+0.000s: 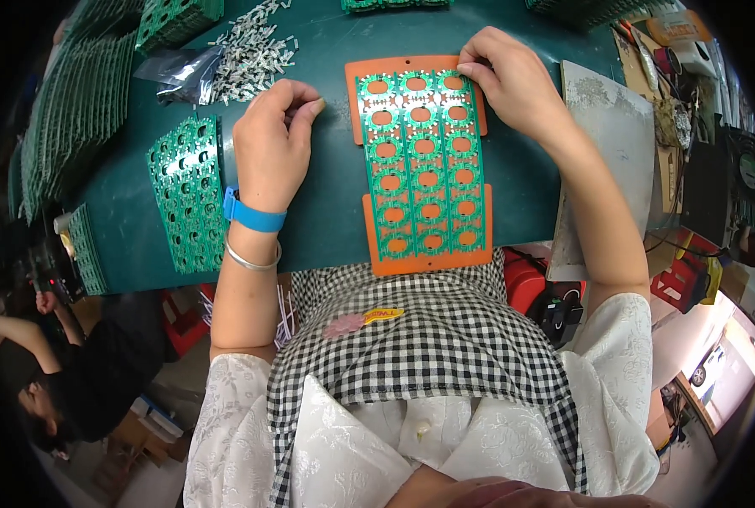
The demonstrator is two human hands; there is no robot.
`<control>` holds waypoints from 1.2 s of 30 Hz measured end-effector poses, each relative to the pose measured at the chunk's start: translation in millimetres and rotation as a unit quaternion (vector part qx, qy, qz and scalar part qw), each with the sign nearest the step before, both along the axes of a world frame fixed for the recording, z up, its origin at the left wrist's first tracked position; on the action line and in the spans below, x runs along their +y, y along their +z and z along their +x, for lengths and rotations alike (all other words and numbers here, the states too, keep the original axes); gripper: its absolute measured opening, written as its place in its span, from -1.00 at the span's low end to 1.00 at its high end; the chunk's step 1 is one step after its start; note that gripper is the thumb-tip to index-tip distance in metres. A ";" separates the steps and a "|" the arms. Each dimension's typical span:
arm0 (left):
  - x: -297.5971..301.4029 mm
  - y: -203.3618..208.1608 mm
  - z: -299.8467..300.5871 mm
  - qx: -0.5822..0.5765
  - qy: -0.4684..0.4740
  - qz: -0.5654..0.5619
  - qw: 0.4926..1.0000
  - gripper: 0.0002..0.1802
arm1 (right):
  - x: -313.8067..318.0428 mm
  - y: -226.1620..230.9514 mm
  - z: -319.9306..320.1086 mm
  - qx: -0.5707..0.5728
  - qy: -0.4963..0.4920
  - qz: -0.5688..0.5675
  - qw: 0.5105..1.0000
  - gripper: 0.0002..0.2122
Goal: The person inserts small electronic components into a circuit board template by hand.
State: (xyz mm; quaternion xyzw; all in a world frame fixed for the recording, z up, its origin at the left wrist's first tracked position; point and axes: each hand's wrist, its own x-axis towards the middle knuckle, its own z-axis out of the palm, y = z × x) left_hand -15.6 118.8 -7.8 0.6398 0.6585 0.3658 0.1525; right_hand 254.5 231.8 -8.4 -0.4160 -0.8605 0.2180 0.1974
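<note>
Dark-green bench [328, 203]; right hand [506, 80] meets green circuit panel [426, 162] at one o'clock; left hand [272, 140], ten; both pinched, contents unclear; black-clad person [111, 385], eight.

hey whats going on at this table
A person is handling a green circuit panel lying on an orange board. Their right hand is at the panel's top right corner. Their left hand is off the panel, fingers pinched; whether it holds anything is unclear. Small metal parts lie heaped beyond it.

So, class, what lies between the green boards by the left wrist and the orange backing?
The left hand and blue wristband, over green tabletop, in the head view.
</note>
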 end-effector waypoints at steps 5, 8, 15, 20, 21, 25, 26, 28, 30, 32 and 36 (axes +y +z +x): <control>-4.9 8.2 3.6 -0.020 -0.006 0.006 1.000 -0.90 | -0.9 1.0 -1.7 -0.003 -0.002 0.008 1.000 -0.90; -6.8 12.6 6.5 -0.027 -0.019 0.011 0.999 -0.89 | 0.0 -0.7 -0.6 -0.003 -0.010 0.002 1.000 -0.89; -10.8 17.8 14.3 -0.045 -0.046 0.016 0.998 -0.83 | -1.7 0.5 -3.9 -0.021 0.012 0.045 0.999 -0.92; -14.5 20.7 21.3 -0.072 -0.054 -0.011 0.996 -0.81 | -4.1 0.4 -10.0 -0.062 0.050 0.123 0.989 -0.92; -13.9 20.5 24.4 -0.088 -0.060 0.012 0.994 -0.79 | -5.1 0.9 -10.3 -0.071 0.044 0.125 0.989 -0.92; -14.6 18.6 28.5 -0.109 -0.080 0.036 0.990 -0.74 | -5.0 -2.9 -7.7 -0.077 0.017 0.099 0.992 -0.92; -15.0 18.6 28.4 -0.109 -0.080 0.036 0.990 -0.74 | -5.3 -2.9 -7.9 -0.077 0.017 0.099 0.992 -0.92; -15.4 18.5 28.5 -0.099 -0.091 0.037 0.990 -0.73 | -5.9 -2.9 -8.1 -0.076 0.010 0.096 0.992 -0.91; -16.2 17.4 28.9 -0.104 -0.091 0.036 0.990 -0.72 | -5.1 0.2 -10.6 -0.080 0.023 0.102 0.991 -0.91; -17.0 16.8 29.6 -0.108 -0.090 0.037 0.989 -0.71 | -5.4 1.3 -11.4 -0.084 0.036 0.108 0.990 -0.91; -17.2 17.4 32.6 -0.148 -0.090 0.003 0.985 -0.67 | -4.8 1.3 -8.6 -0.084 0.081 0.120 0.986 -0.91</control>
